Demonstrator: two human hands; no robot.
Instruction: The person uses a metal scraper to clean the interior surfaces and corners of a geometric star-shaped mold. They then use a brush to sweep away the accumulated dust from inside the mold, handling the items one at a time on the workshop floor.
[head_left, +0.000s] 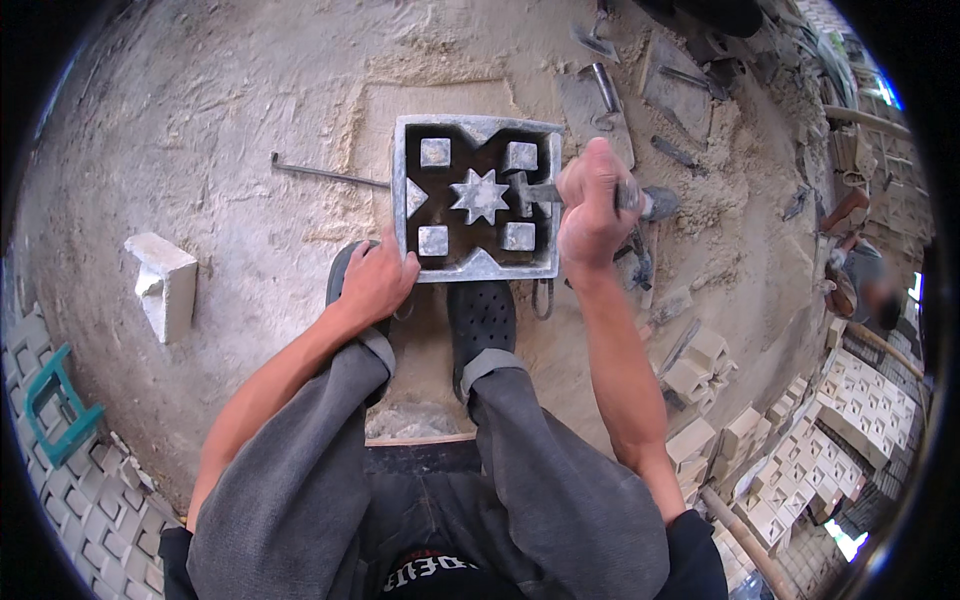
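A square grey metal block mould [480, 272] lies on the ground in front of my feet. Inside it stand an eight-pointed star [480, 196] and several square posts, with pointed wedges along the walls. My left hand [378, 278] grips the mould's near left corner, fingers at the rim. In my right hand [598, 205], closed in a fist, is a short-handled tool [545, 193], its dark narrow end reaching over the mould's right wall. The fist is slightly blurred, and the tool's exact kind is unclear. Its rounded butt [660, 203] sticks out on the right.
A thin metal rod [330, 172] lies left of the mould. Trowels [604, 90] and other tools lie among sand at upper right. A pale cast block [165, 285] stands at left, near a teal plastic stool [60, 405]. Patterned blocks [800, 465] are stacked at lower right; another person [862, 285] is far right.
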